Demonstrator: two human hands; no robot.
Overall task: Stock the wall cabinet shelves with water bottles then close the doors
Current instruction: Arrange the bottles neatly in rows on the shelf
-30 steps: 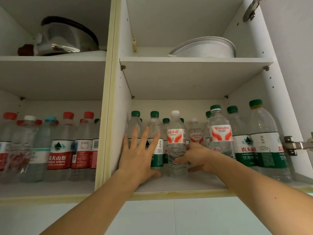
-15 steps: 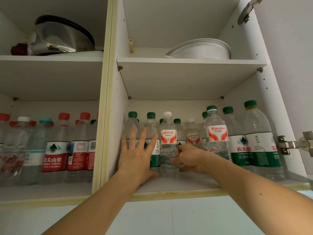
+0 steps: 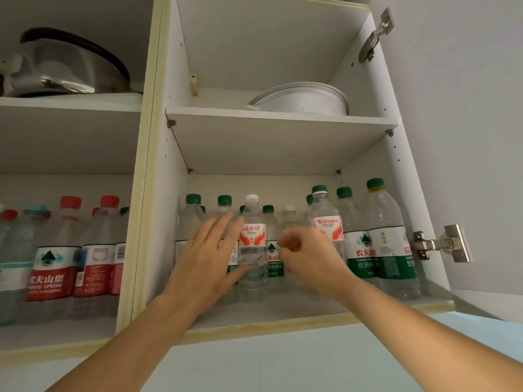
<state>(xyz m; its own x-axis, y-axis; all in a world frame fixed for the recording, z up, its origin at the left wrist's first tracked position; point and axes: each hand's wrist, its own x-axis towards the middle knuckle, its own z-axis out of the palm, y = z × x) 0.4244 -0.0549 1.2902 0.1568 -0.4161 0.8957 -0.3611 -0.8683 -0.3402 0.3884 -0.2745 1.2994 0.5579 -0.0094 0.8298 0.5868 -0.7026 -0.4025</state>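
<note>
From the head view, we look up into the wall cabinet, and we take the white-capped bottle at the front of the lower right shelf as our landmark. It stands upright among green-capped bottles that fill the shelf to its right and behind it. Our left hand is just left of that bottle, fingers straight and spread, flat against the green-capped bottles there and holding nothing; the fingers are motion-blurred. Our right hand is just right of the bottle, fingers loosely curled; it seems close beside the bottle but not around it, and we cannot tell whether a fingertip touches it. Far left of the landmark, past the divider, the other lower shelf holds red-capped bottles. Above the landmark sits a white pan; up and to the left, a lidded pot. A door hinge shows well right of the landmark; the doors stand open.

The risk we see: the bottles are tall, light and packed tight, so a sideways brush from either hand as it leaves could tip the landmark bottle forward off the shelf edge, or topple its neighbours in a row. A bottle standing too near the front could also block the door.
</note>
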